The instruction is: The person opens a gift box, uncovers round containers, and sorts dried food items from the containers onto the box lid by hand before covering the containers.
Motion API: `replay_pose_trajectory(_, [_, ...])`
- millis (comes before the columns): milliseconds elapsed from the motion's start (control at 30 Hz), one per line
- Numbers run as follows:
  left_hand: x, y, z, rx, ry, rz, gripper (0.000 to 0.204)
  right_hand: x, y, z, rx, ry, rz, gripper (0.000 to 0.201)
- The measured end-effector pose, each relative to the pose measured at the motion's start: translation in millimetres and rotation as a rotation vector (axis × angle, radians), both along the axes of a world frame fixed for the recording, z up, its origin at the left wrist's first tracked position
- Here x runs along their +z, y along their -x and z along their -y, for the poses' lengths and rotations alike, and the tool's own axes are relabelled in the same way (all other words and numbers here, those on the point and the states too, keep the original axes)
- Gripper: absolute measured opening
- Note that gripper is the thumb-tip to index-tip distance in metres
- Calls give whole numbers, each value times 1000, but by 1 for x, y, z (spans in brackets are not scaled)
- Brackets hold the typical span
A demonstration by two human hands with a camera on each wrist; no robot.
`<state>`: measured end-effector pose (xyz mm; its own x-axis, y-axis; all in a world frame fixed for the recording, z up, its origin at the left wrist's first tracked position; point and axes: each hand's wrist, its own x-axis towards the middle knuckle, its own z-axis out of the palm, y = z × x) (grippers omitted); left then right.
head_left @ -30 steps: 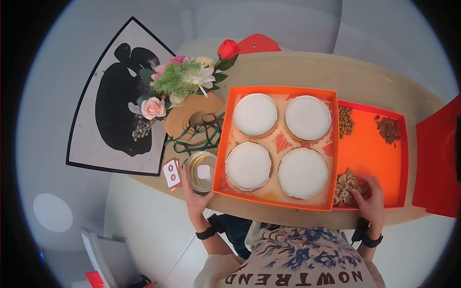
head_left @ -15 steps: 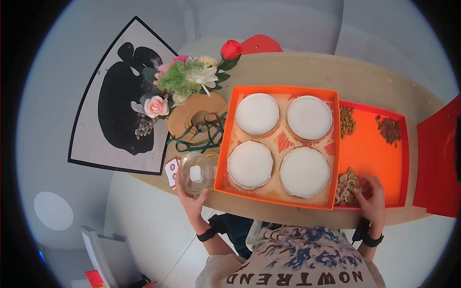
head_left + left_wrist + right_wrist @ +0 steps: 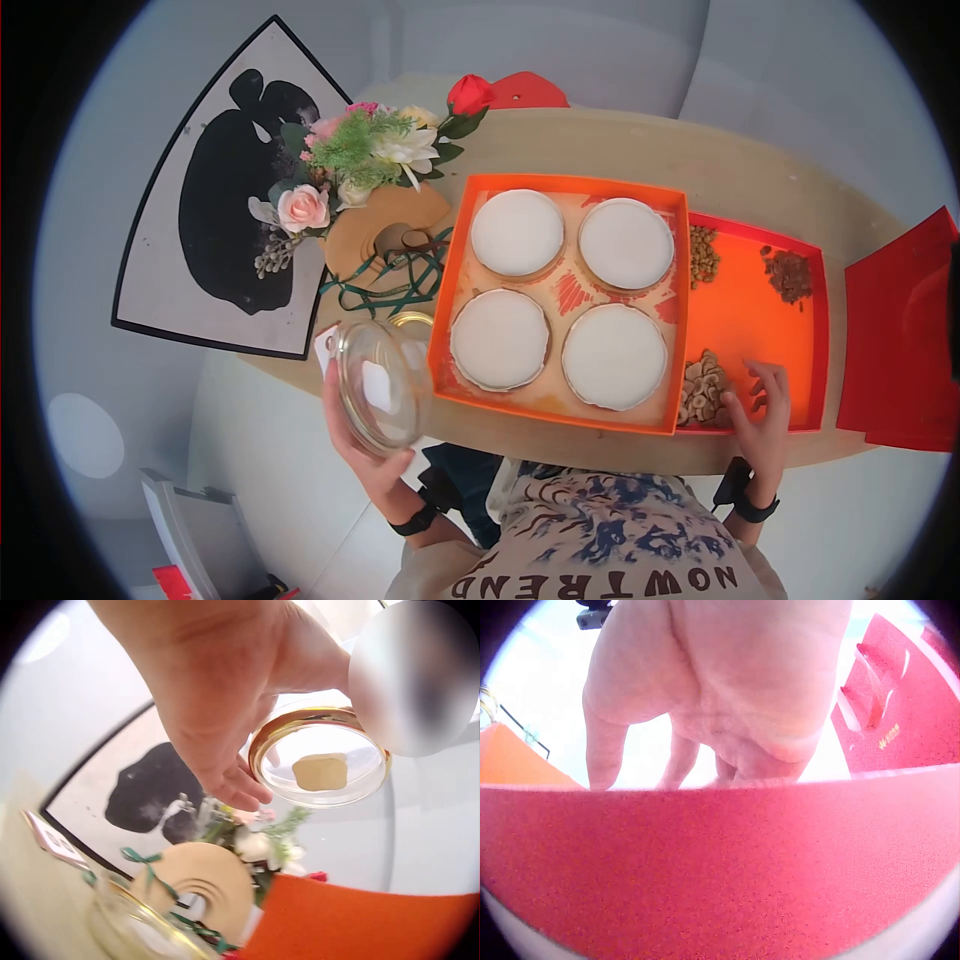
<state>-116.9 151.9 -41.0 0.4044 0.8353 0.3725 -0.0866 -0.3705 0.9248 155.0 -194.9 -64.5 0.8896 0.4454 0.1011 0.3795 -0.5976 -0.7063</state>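
In the head view my left hand point(image 3: 362, 452) grips a clear round container point(image 3: 385, 392) with a label, tilted, off the table's near-left edge. The left wrist view shows its gold rim point(image 3: 259, 746) beside my fingers. A second gold-rimmed clear container point(image 3: 142, 930) stands below. My right hand point(image 3: 765, 425) is in the red tray point(image 3: 815, 330), fingers apart and bent, thumb at the edge of a pile of dried slices point(image 3: 703, 390). Whether it touches them I cannot tell. In the right wrist view the tray's red wall point(image 3: 720, 862) hides the fingertips.
An orange box point(image 3: 560, 415) with several white-topped round tubs point(image 3: 615, 357) lies between the hands. Flowers point(image 3: 350, 160), a tan curved piece point(image 3: 350, 230) with green ribbon and cards point(image 3: 325, 345) are at left. Two other small piles point(image 3: 788, 275) lie in the tray; a red box point(image 3: 900, 340) stands right.
My left hand has lifted the clear container off the second one and moved it left and toward me, tilting it. My right fingers have spread a little. The whole view has shifted slightly.
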Motion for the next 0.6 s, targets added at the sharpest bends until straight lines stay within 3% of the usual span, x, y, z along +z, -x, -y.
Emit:
replay_pose_trajectory(100, [5,-28,29,-107,134,127,121,35,12,-11,7,-2,61,53])
replay_pose_trajectory(167, [5,-47,46,-410,276,138,113,55,20,-21,196,-156,148,66])
replay_pose_trajectory(200, [9,-59,55,-425,282,149,113,62,21,-25,315,-164,174,80])
replay_pose_trajectory(233, [15,-72,63,-571,360,137,109,68,22,-30,435,-171,201,93])
replay_pose_trajectory(267, [20,-83,69,-715,435,123,105,73,24,-39,426,-161,214,93])
replay_pose_trajectory(300, [24,-93,72,-726,437,136,105,78,26,-50,527,-214,186,107])
replay_pose_trajectory(333, [28,-102,74,-856,441,76,101,81,29,-57,631,-265,154,122])
replay_pose_trajectory(400, [38,-115,79,-1061,432,-12,87,74,30,-64,639,-265,111,132])
replay_pose_trajectory(467, [38,-125,84,-1115,491,-26,84,82,25,-72,663,-236,23,152])
replay_pose_trajectory(600, [27,-139,90,-1208,602,-49,89,68,19,-78,638,-377,71,157])
